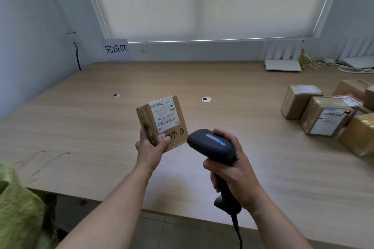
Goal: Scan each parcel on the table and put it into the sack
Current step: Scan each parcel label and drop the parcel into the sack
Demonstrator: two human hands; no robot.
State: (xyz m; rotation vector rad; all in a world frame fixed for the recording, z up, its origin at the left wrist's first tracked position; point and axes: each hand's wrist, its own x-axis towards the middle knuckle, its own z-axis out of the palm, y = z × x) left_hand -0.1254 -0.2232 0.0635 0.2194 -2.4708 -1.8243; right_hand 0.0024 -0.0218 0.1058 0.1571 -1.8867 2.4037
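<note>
Left hand (150, 145) gripped one parcel (163, 122), right hand (232, 170) held the scanner (212, 145); several boxes (325, 115) waited at the table's (81, 127) right edge, nowhere near done.

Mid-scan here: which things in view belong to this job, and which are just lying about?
Job:
- taped cardboard parcel, left hand holding it
- black handheld scanner, in right hand
- brown waiting parcels
- green woven sack

Lying about:
- white router
- yellow and white cables
- paper wall sign

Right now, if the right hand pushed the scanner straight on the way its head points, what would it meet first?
Probably the cardboard box held up by the left hand. The scanner in the right hand points up-left at the box's lower corner, though the depth between them is unclear.
</note>
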